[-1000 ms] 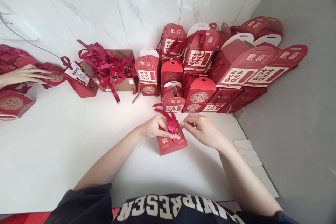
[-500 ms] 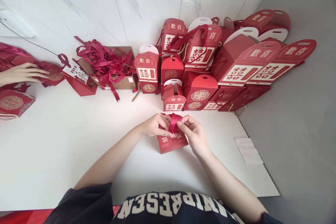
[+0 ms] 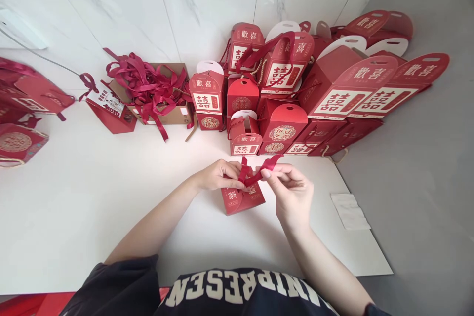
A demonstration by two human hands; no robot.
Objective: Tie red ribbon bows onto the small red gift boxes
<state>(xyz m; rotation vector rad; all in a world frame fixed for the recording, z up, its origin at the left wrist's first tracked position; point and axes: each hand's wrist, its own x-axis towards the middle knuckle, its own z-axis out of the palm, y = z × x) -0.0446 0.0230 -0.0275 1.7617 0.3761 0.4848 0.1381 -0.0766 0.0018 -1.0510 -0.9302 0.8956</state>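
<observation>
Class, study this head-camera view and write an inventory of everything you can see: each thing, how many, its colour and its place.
Small gift box: one, red with gold print, on the table under the hands.
Ribbon: one length, deep red, rising from the small gift box.
Stacked gift boxes: many, overlapping, red and white, along the wall.
Carton: one, brown, left of the stack.
Ribbon pile: one heap, deep red, in the carton.
Table: one, white, under everything.
Paper sheet: one, white, on the grey surface, right of the table.
Wall tiles: several, white marble-look, behind.
Left hand: one, on the small gift box.
Right hand: one, pinching the ribbon.
</observation>
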